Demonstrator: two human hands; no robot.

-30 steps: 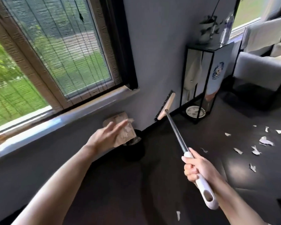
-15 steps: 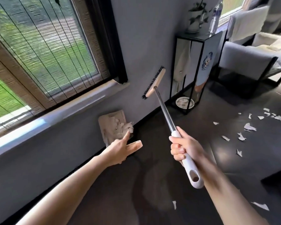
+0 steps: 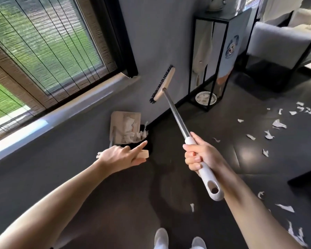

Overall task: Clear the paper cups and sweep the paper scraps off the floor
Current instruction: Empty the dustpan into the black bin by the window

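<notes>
My left hand (image 3: 121, 157) grips the handle of a beige dustpan (image 3: 123, 119), index finger stretched out. The pan stands tilted against the wall above a black bin (image 3: 150, 147), with white paper scraps (image 3: 133, 131) piled at its lower edge by the bin's mouth. My right hand (image 3: 198, 155) grips the white grip of a broom (image 3: 176, 112). Its metal shaft points up toward the wall, and the brush head (image 3: 162, 84) hangs off the floor. More torn paper scraps (image 3: 278, 124) lie scattered on the dark floor to the right. No paper cups are in view.
A black metal stand (image 3: 209, 56) stands against the wall with a round dish (image 3: 205, 98) under it. A grey armchair (image 3: 280, 44) sits at the far right. The window sill (image 3: 61, 112) runs along the left. My shoes (image 3: 161, 237) show at the bottom edge.
My left hand dropped from the pan's face to its handle and holds it there. The scraps have slid down the pan toward the bin. The broom stays raised in my right hand.
</notes>
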